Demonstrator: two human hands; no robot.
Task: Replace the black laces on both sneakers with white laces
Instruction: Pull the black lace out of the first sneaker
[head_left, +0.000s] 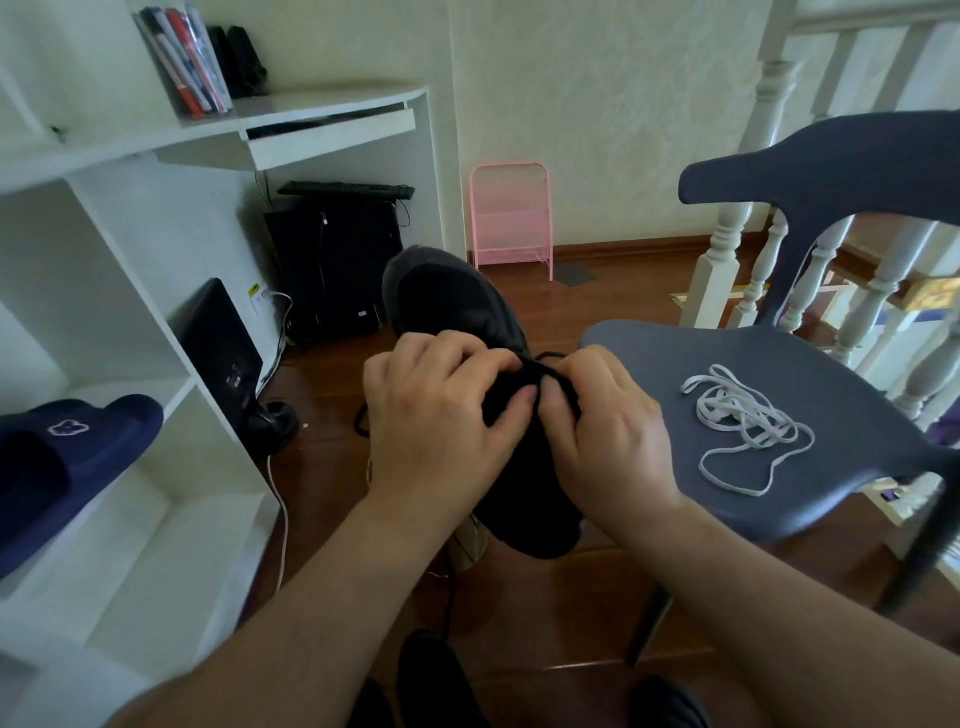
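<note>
Head view showed the grey chair (810, 364) standing just right of the grip, its seat carrying the loose tangle of white laces (743, 421), well apart from either hand but nearer the right one. Directly under the grip, the black sneaker (441, 301) was held up off the floor, its long axis running from the heel near the person to the toe pointing away and slightly left, so the laced throat lay right between the two hands. Left hand (436, 410) curled over the shoe's left side, thumb and fingers pinching at the lacing; right hand (602, 421) mirrored it from the right, fingers closed on the black lace (550, 371), a loop of which arched up just beyond the fingertips. Judging by this, the black lace was not yet out, and pulling it free would mean drawing along the throat, toward the person.
</note>
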